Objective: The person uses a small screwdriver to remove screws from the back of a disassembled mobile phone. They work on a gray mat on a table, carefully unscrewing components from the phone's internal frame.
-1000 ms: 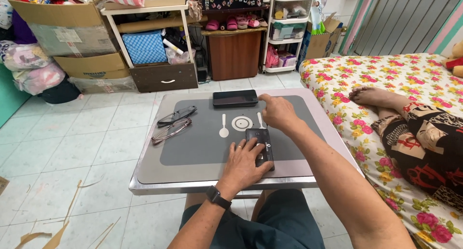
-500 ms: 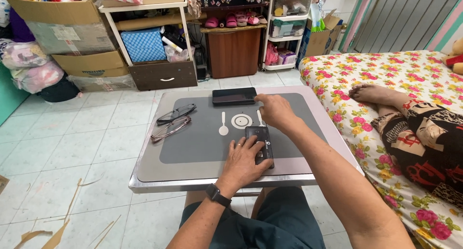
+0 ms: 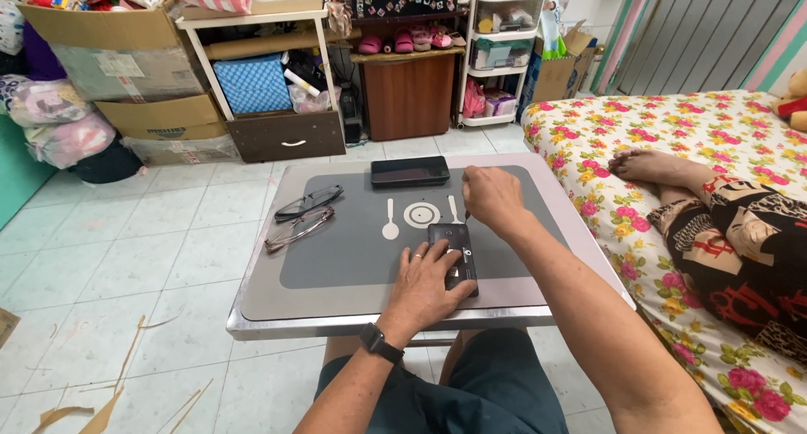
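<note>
Left hand [image 3: 426, 283]: lies flat on the lower part of the opened phone [image 3: 455, 253], fingers spread and pressing it down to the surface [image 3: 252, 304]; a ring shows on one finger, a dark watch [image 3: 380, 343] on the wrist.
Right hand [image 3: 492, 200]: fingers drawn together in a pinch at the phone's top end, at 12 o'clock from the left hand; what it pinches is too small to tell.
Opened phone: dark, back side up with inner parts showing, near the middle of the surface, its lower end towards the near edge.
Second phone [image 3: 410, 171]: black slab, lying crosswise at the far edge, at 12 o'clock from the opened one and well apart from it.
Mat [image 3: 336, 249]: grey rectangle printed with a white spoon [image 3: 390, 220], a ringed plate [image 3: 421, 215] and a knife shape, just beyond the opened phone.
Glasses: two pairs at 10 o'clock from the left hand, a dark-rimmed pair [image 3: 308, 203] farther, a brownish pair [image 3: 298, 229] nearer, just beside each other.
Cardboard boxes [image 3: 155, 119]: stacked brown cartons at the far left, each with a pale label patch on its face.
Shelf [image 3: 261, 73]: white frame at 11 o'clock holding a blue checked package and a dark drawer with a white handle.
Plastic drawers [image 3: 504, 52]: clear-fronted white tower at 1 o'clock, beside a brown cabinet [image 3: 408, 94].
Bed [image 3: 605, 131]: at 3 o'clock, flowered cover in pink and yellow, another person's bare foot [image 3: 651, 165] resting on it.
</note>
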